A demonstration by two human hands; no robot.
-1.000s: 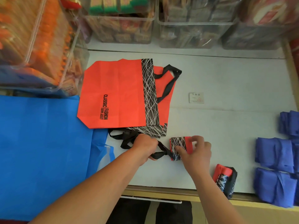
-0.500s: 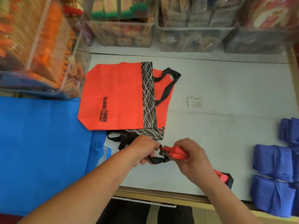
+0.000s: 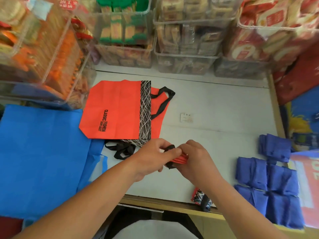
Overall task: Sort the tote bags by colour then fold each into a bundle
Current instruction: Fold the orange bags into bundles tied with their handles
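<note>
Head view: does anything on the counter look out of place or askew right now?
One thing: the finished red bundle lies at the front edge of the counter, seemingly overhanging it, so it might slip off. A small card lies loose mid-counter. The blue bundles sit neatly grouped.

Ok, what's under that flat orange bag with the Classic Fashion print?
At least one more orange bag shows past its right edge, and black handles stick out at the near side. How many bags lie beneath is covered.
</note>
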